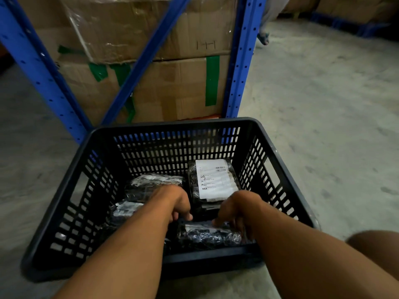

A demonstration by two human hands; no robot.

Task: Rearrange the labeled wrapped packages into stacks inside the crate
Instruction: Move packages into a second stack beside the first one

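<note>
A black slotted plastic crate [278, 167] sits on the concrete floor in front of me. Inside lie several black packages in clear wrap. One with a large white label [212, 180] lies face up at the back right, on top of another. Two more sit at the left: one at the back [149, 184], one nearer [125, 211]. At the crate's near wall a package [207, 235] stands on its edge. My left hand [176, 203] curls over its left end and my right hand [239, 209] grips its top right edge.
A blue metal rack [239, 61] stands right behind the crate, filled with taped cardboard boxes [172, 87]. Bare concrete floor stretches to the right. Another person's foot [263, 38] shows far back. My knee [377, 251] is at the lower right.
</note>
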